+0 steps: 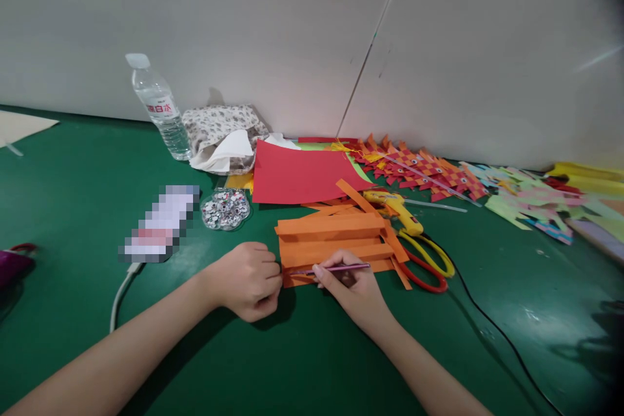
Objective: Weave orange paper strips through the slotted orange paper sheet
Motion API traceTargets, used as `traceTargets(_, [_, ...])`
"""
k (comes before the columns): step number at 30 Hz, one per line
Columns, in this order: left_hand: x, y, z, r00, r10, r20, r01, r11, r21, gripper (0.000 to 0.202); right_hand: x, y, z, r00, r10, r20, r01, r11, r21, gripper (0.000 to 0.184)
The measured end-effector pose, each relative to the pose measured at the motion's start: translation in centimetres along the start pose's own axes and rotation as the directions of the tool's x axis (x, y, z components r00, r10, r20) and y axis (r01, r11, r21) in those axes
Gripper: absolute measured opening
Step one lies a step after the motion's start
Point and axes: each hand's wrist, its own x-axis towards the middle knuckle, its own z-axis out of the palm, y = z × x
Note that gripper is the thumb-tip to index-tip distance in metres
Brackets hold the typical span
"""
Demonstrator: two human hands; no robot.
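My right hand (358, 292) grips a slim purple pencil (348, 267) held almost level, its tip pointing left over the lower strip of orange paper. Several orange paper strips (331, 227) lie stacked and partly overlapping under and behind that hand. My left hand (253, 281) is curled into a fist against the left edge of the orange paper, and nothing shows in it. To the right of the paper are red and yellow scissor-like handles (429, 283), their blades out of sight. A yellow glue gun (402, 211) lies behind them.
Behind the strips lies a red sheet (302, 172). Folded red-orange paper fish (419, 169) and pastel paper pieces (526, 192) sit right. A water bottle (163, 110), patterned cloth bag (219, 123), case of googly eyes (225, 209) and blurred-out phone (163, 224) stand left. A black cable (492, 318) runs right.
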Motion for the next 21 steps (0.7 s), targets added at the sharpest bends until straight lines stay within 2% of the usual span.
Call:
traceTargets(5, [0.25,0.08,-0.21,0.999,-0.039,0.033,0.04,0.999,-0.035,0.022,0.06,-0.16,0.12,0.999,-0.027,-0.021,0.026,0.997,-0.074,0.021])
traceTargets(21, [0.22,0.06,-0.21,0.997,-0.065,0.047,0.067,0.996,-0.057,0.021,0.07,0.09,-0.01,0.998,-0.049,-0.047,0.046,0.997,-0.064,0.024])
